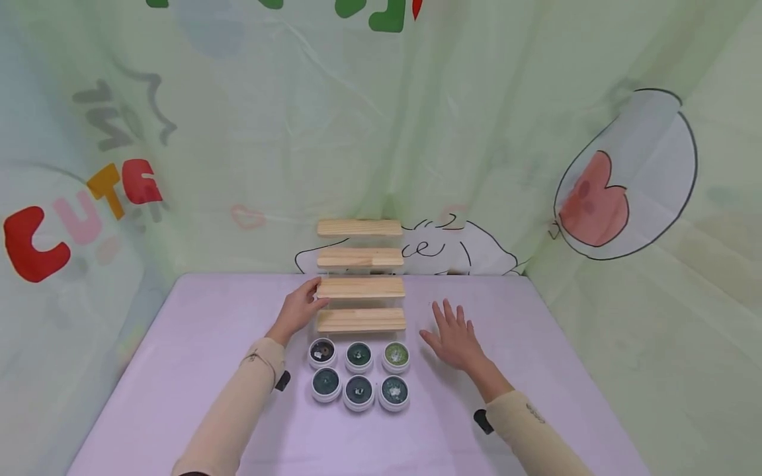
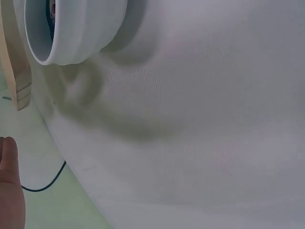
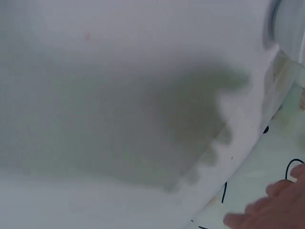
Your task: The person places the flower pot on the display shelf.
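Note:
A tiered wooden stand [image 1: 360, 287], with several pale planks one above another, stands at the back of the table. My left hand [image 1: 299, 308] is at its left side, fingertips beside the end of a middle plank; whether they touch it is unclear. Part of that hand [image 2: 10, 191] shows straight in the left wrist view, below a plank end [image 2: 20, 83]. My right hand [image 1: 456, 338] is spread over the table right of the stand, holding nothing. Several round white jars with dark or green contents, one a lighter green jar [image 1: 396, 356], stand in two rows before the stand.
A pale lilac cloth covers the table [image 1: 476, 410]. Light green printed curtains [image 1: 286, 132] hang behind and at both sides. Close by in the left wrist view is a white jar [image 2: 86, 31]. Another white rounded shape [image 3: 289, 28] is cut off in the right wrist view.

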Tool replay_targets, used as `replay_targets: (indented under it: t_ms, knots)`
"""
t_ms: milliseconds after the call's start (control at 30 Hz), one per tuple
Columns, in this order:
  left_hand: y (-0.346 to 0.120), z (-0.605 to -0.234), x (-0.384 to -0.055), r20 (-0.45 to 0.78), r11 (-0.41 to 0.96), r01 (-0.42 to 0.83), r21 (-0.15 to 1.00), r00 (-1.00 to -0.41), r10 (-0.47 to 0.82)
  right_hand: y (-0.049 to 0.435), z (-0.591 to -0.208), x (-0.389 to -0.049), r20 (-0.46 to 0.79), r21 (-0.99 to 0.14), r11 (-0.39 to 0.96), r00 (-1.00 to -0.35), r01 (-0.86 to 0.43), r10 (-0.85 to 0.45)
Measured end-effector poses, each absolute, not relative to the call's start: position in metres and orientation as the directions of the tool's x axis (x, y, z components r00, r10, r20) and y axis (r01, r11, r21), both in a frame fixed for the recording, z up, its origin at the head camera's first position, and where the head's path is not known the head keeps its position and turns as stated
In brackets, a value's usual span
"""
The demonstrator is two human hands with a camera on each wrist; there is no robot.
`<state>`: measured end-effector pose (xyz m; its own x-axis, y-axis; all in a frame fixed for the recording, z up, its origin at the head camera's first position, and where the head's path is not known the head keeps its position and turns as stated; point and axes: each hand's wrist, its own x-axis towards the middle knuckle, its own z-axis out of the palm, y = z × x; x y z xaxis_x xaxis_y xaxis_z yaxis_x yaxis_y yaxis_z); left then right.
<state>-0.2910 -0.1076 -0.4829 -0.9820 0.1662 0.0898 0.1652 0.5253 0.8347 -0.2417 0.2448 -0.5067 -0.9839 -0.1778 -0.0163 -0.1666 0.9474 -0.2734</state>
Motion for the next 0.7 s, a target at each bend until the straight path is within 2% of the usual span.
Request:
replay_targets:
  t_ms: [200, 467, 700]
  knots:
    - [-0.106, -0.483, -0.295, 0.1, 0.551, 0.185, 0.814, -0.978, 0.182, 0.241, -0.509, -0.233, -0.1, -0.524, 0.838, -0.966, -0.153, -0.239]
    - [-0.111, -0.478, -0.303, 0.08, 0.582, 0.196, 0.789, -0.973, 0.218, 0.236, -0.52, -0.225, -0.013, -0.598, 0.78, -0.971, -0.183, -0.238]
    - [-0.113, -0.477, -0.304, 0.046, 0.613, 0.179, 0.769, -0.973, 0.226, 0.229, -0.536, -0.22, -0.062, -0.672, 0.712, -0.943, -0.202, -0.326]
